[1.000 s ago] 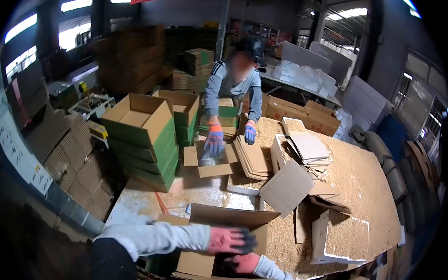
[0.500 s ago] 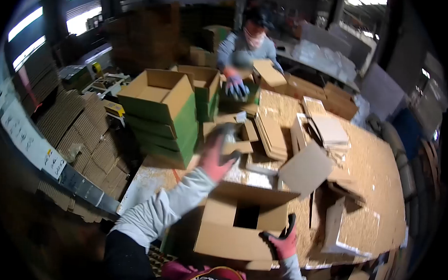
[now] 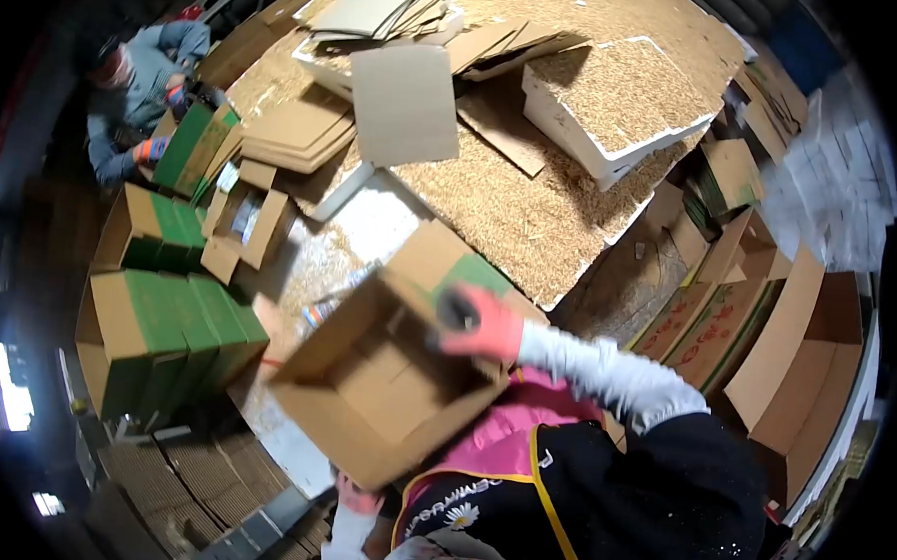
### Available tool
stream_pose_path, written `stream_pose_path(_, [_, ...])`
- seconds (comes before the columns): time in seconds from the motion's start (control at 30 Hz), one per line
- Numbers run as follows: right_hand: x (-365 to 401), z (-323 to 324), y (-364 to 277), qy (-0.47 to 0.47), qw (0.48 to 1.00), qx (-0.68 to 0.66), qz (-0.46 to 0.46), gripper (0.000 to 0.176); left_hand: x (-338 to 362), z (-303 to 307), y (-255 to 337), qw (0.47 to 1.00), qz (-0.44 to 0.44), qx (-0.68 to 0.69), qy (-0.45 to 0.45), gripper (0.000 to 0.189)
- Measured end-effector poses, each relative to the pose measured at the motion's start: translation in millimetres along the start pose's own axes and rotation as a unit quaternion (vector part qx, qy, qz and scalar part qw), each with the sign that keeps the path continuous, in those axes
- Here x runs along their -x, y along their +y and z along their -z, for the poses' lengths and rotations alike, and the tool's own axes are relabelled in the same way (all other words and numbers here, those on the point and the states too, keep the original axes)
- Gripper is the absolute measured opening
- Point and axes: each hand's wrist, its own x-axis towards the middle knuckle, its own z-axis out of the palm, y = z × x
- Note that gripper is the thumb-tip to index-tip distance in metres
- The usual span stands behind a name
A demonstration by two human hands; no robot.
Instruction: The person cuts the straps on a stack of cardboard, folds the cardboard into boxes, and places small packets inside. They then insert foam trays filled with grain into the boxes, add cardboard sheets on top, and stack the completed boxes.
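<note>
An open, empty cardboard box (image 3: 389, 388) is tilted in front of my body, its inside facing me. My right hand (image 3: 479, 323), in a pink and dark glove, grips its upper right side. At its lower edge is my left hand (image 3: 357, 494), with the fingers partly hidden behind the cardboard. Just beyond the box lies a flap of tan and green cardboard (image 3: 432, 254). To the upper left, a small open carton (image 3: 244, 216) holds something pale that I cannot make out.
Green and tan boxes (image 3: 170, 343) stand at the left. A co-worker (image 3: 142, 86) handles a green box at the upper left. Foam boxes heaped with shavings (image 3: 627, 93) and flat cardboard sheets (image 3: 300, 133) lie on the table. More open boxes (image 3: 805, 376) are at the right.
The view has swung round. My left hand has left the area by the small carton and is now at the box's lower edge. The box has been lifted and tilted.
</note>
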Motion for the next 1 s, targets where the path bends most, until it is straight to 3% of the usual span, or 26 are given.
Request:
stream_pose_path(0.03, [5, -4, -8, 0.002, 0.999, 0.042, 0.007, 0.039, -28, 6, 20, 0.940, 0.120, 0.312, 0.071, 0.040])
stream_pose_path(0.07, [12, -7, -16, -0.007, 0.997, 0.082, 0.006, 0.042, -52, 15, 60, 0.762, 0.239, 0.585, 0.139, 0.035])
stream_pose_path(0.1, [16, -15, -12, 0.051, 0.996, 0.055, 0.050, 0.042, -66, 28, 98, 0.926, 0.246, 0.234, 0.166, 0.040])
stream_pose_path(0.13, [19, -13, -1, 0.043, 0.997, 0.051, 0.043, 0.042, -112, 18, 153, 0.969, 0.060, 0.185, 0.153, 0.042])
stream_pose_path(0.17, [20, -4, 17, 0.114, 0.993, -0.001, 0.041, 0.046, -121, 29, 137, 0.901, 0.242, 0.306, 0.192, 0.042])
stream_pose_path(0.2, [21, 4, 37, 0.182, 0.981, -0.056, 0.039, 0.051, -137, 12, 113, 0.949, 0.136, -0.094, 0.267, 0.031])
stream_pose_path(0.23, [25, 16, 66, 0.364, 0.929, -0.034, 0.060, 0.060, -139, 7, 110, 0.951, 0.121, -0.126, 0.256, 0.032])
stream_pose_path(0.27, [31, 33, 92, 0.525, 0.847, -0.047, -0.069, 0.063, -142, 3, 108, 0.952, 0.104, -0.158, 0.241, 0.033])
stream_pose_path(0.3, [43, 51, 135, 0.584, 0.794, -0.015, -0.165, 0.066, -142, 0, 114, 0.952, 0.077, -0.126, 0.268, 0.035])
stream_pose_path(0.37, [50, 60, 230, 0.545, 0.784, -0.058, -0.292, 0.073, -130, 18, 97, 0.947, 0.136, -0.127, 0.263, 0.040])
stream_pose_path(0.4, [43, 51, 271, 0.549, 0.778, -0.085, -0.292, 0.076, -128, 21, 91, 0.939, 0.187, -0.119, 0.263, 0.046])
stream_pose_path(0.43, [31, 38, 314, 0.611, 0.758, -0.012, -0.230, 0.081, -134, 19, 109, 0.930, 0.240, -0.132, 0.245, 0.043])
stream_pose_path(0.47, [23, 39, 285, 0.639, 0.731, -0.131, -0.199, 0.078, -132, 16, 112, 0.928, 0.246, -0.135, 0.245, 0.043])
stream_pose_path(0.53, [18, 43, 216, 0.603, 0.745, -0.229, -0.171, 0.073, -139, 7, 114, 0.935, 0.166, -0.139, 0.280, 0.034])
stream_pose_path(0.57, [23, 46, 228, 0.603, 0.759, -0.151, -0.195, 0.070, -137, 10, 107, 0.946, 0.154, -0.121, 0.257, 0.034])
stream_pose_path(0.6, [27, 51, 225, 0.623, 0.755, -0.055, -0.200, 0.065, -134, 10, 104, 0.945, 0.161, -0.120, 0.258, 0.034])
stream_pose_path(0.67, [34, 71, 202, 0.607, 0.768, -0.012, -0.204, 0.056, -131, 8, 101, 0.911, 0.238, -0.138, 0.308, 0.039])
stream_pose_path(0.7, [44, 87, 211, 0.584, 0.788, -0.013, -0.196, 0.046, -138, 5, 121, 0.914, 0.261, -0.117, 0.287, 0.039])
stream_pose_path(0.73, [60, 102, 241, 0.557, 0.810, -0.101, -0.153, 0.042, -139, 2, 120, 0.914, 0.259, -0.109, 0.292, 0.039])
stream_pose_path(0.8, [61, 104, 136, 0.499, 0.765, -0.385, -0.133, 0.041, -138, 0, 117, 0.947, 0.114, -0.009, 0.299, 0.039])
stream_pose_path(0.87, [67, 109, 64, 0.405, 0.779, -0.469, -0.101, 0.041, -133, 1, 114, 0.943, 0.146, -0.039, 0.296, 0.040])
stream_pose_path(0.9, [68, 110, 37, 0.369, 0.802, -0.458, -0.108, 0.040, -132, 1, 113, 0.940, 0.177, -0.076, 0.283, 0.041])
stream_pose_path(0.93, [67, 104, 12, 0.335, 0.869, -0.358, -0.068, 0.039, -134, -1, 114, 0.935, 0.178, -0.065, 0.299, 0.041])
stream_pose_path(1.0, [55, 97, -41, 0.243, 0.913, -0.320, -0.078, 0.045, -140, -3, 120, 0.953, 0.175, 0.029, 0.247, 0.044])
